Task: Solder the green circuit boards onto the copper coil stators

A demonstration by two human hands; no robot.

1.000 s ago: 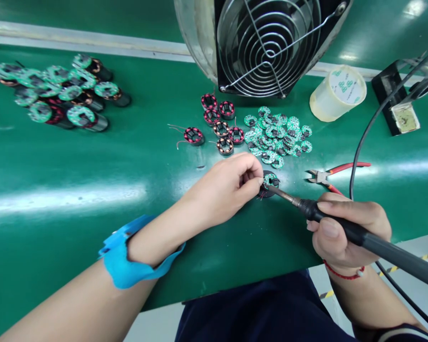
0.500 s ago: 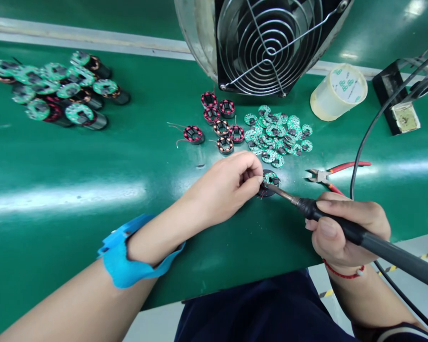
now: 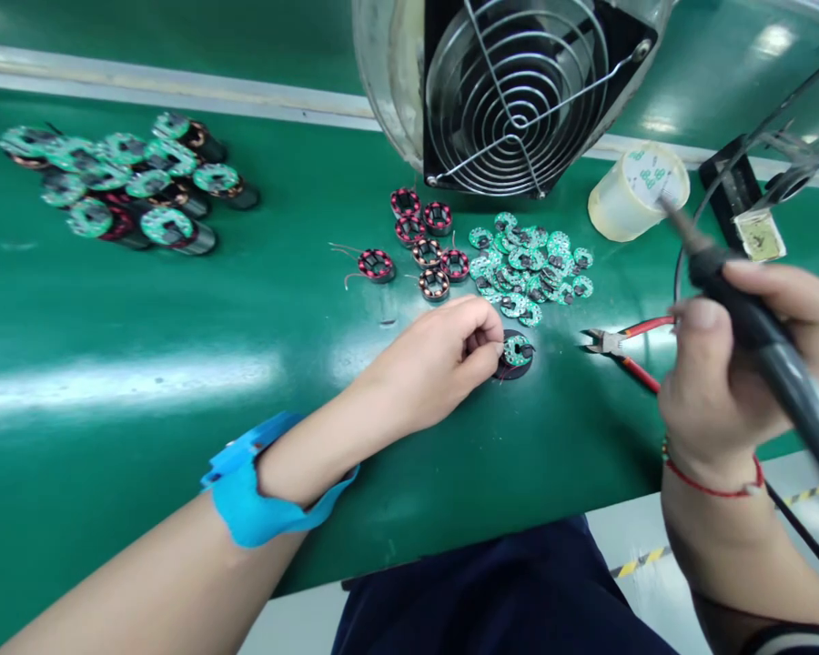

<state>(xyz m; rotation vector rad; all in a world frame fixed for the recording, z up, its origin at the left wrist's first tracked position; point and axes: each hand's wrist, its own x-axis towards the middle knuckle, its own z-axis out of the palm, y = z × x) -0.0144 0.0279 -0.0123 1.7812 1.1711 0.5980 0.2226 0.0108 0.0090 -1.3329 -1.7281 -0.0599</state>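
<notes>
My left hand (image 3: pixel 450 359), with a blue band on its wrist, pinches at the left edge of a round green circuit board (image 3: pixel 517 350). That board sits on a dark round base (image 3: pixel 511 372) on the bench; what the fingertips hold is too small to tell. My right hand (image 3: pixel 743 364) is wrapped round the black handle of a soldering iron (image 3: pixel 743 300), raised off the bench at the right. The iron's tip points up and left, in front of the roll of tape, apart from the board.
Loose green boards (image 3: pixel 529 264) and wound coil rings (image 3: pixel 427 241) lie beyond my left hand. Red-handled cutters (image 3: pixel 611 343), a tape roll (image 3: pixel 628 196) and an iron stand (image 3: pixel 741 196) are at right. Assembled parts (image 3: pixel 129 182) lie far left; a fan (image 3: pixel 515 109) stands behind.
My right hand has lifted the soldering iron away from the board, up and to the right. My left hand stays at the board. The view has shifted slightly.
</notes>
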